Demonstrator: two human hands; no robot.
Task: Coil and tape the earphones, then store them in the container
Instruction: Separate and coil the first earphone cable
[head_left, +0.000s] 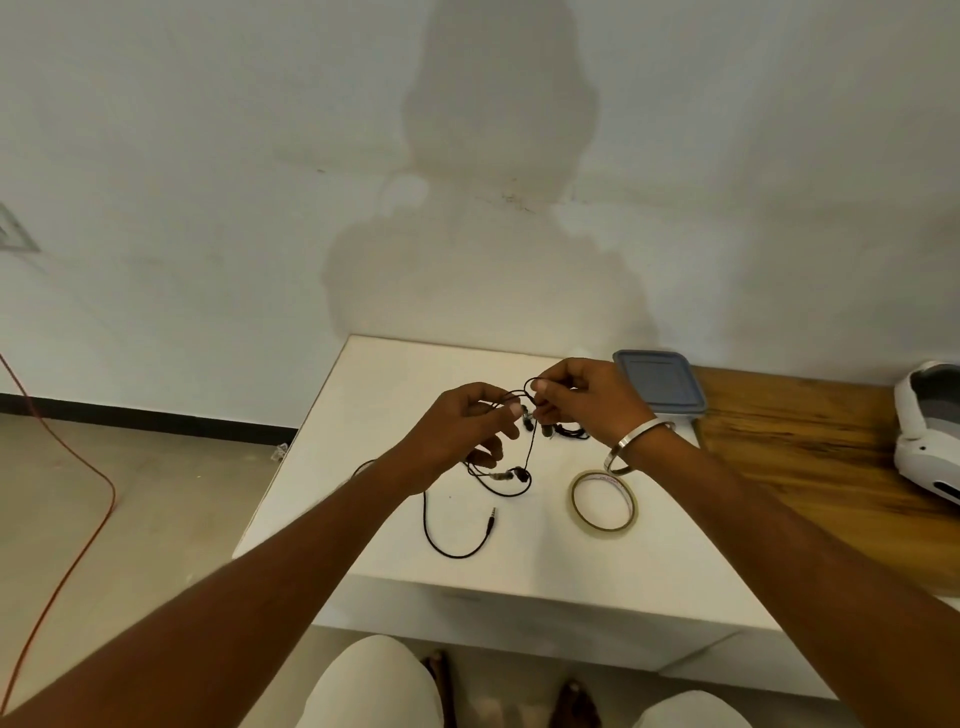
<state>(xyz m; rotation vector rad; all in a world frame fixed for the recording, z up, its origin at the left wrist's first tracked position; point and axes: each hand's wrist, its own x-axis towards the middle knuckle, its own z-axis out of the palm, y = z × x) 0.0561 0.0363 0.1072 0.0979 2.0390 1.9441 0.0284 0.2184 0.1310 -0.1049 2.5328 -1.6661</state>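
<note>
Both hands pinch the earphones above the bench.
My left hand (457, 431) and right hand (582, 400) hold the earphones (524, 467) cable looped between them; its plug trails on the bench (395, 374), tape (604, 501) beside, container (658, 383) behind.

A: Bare white table (374, 395) lies open to the far left, back to the wall.

B: Right side is crowded: tape roll (603, 502) near the front, lidded container (660, 383) at the back edge.

A: Front centre, the earphones (470, 540) cable loops across the surface, its plug lying loose.

B: White headset (930, 441) blocks the wooden top's far right.
</note>
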